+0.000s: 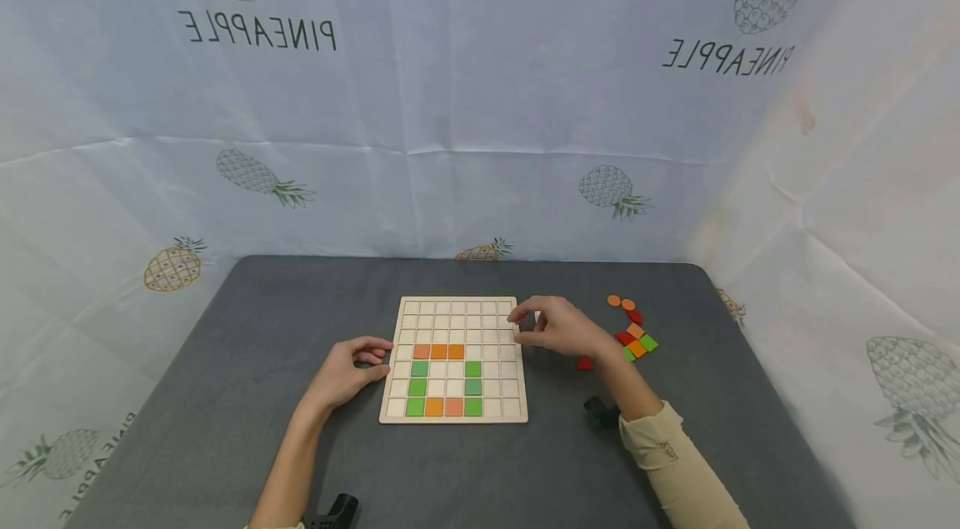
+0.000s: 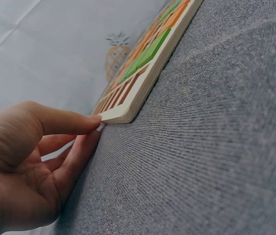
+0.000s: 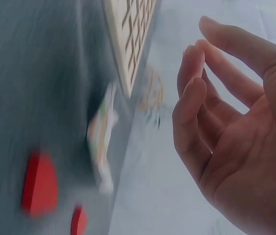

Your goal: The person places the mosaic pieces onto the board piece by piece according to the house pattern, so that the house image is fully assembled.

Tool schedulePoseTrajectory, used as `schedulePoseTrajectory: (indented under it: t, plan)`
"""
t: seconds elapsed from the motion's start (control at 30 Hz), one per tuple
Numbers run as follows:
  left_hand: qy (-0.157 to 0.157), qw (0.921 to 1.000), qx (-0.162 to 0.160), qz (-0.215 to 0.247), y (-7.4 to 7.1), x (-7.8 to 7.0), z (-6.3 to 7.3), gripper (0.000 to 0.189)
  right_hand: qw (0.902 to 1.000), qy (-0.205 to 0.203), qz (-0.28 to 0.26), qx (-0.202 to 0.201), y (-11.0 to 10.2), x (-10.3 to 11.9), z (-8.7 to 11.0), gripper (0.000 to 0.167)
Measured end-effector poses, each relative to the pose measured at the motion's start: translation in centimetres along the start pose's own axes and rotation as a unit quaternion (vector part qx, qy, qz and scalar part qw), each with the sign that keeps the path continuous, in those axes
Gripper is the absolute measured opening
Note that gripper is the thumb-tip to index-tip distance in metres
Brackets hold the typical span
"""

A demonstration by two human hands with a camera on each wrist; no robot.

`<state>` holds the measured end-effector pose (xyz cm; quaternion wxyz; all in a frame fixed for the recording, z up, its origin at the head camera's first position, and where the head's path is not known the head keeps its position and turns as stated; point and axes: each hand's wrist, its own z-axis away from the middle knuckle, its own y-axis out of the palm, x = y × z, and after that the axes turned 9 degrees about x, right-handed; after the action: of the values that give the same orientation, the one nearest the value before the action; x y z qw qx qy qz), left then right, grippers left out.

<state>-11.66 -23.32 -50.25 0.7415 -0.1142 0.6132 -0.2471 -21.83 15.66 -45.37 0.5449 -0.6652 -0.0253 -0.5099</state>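
Note:
A light wooden grid board [image 1: 455, 321] lies on the table. Orange, salmon and green square tiles, such as a green tile [image 1: 472, 368] and an orange tile [image 1: 456, 351], sit in its cells and outline a shape. My left hand [image 1: 341, 375] pinches the board's left edge; the left wrist view has the thumb on top and a finger beneath. Over the board's right edge hovers my right hand [image 1: 558, 329], its fingers loosely bent. The right wrist view shows a gap between thumb and fingertips, with nothing held there.
Loose pieces lie right of the board: orange discs [image 1: 613, 301], a red piece [image 1: 584, 362], and several red, orange and green ones. A crumpled white wrapper [image 3: 101, 137] lies near the board. The grey table [image 1: 225, 362] meets a pineapple-print curtain [image 1: 480, 96] behind.

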Motion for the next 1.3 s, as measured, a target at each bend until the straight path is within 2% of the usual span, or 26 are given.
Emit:
schedulePoseTrajectory:
  t: [0.17,0.33,0.6,0.77,1.07,1.3]
  plan:
    - [0.001,1.0000,0.001,0.002,0.0,0.1,0.0,0.039,0.9991,0.011,-0.024,-0.034,-1.4,-1.8,2.7,0.033]
    - [0.002,1.0000,0.000,0.001,0.0,0.1,-0.1,0.038,0.9976,0.026,-0.024,-0.060,-2.7,-3.4,5.6,0.033]
    - [0.000,1.0000,0.000,0.002,0.0,-0.1,-0.1,0.038,0.9937,0.085,-0.032,-0.067,-4.8,-6.4,10.2,0.035]
    - [-0.001,1.0000,-0.002,0.001,0.0,0.0,-0.1,0.038,0.9917,0.111,-0.037,-0.053,-5.6,-8.4,12.5,0.032]
    - [-0.002,1.0000,0.004,0.006,-0.1,0.1,0.1,0.038,0.9865,0.152,-0.048,-0.038,-5.0,-11.1,14.4,0.038]
    - [-0.003,1.0000,0.002,0.003,0.0,0.0,0.0,0.038,0.9882,0.140,-0.055,-0.029,-4.9,-11.6,14.5,0.038]
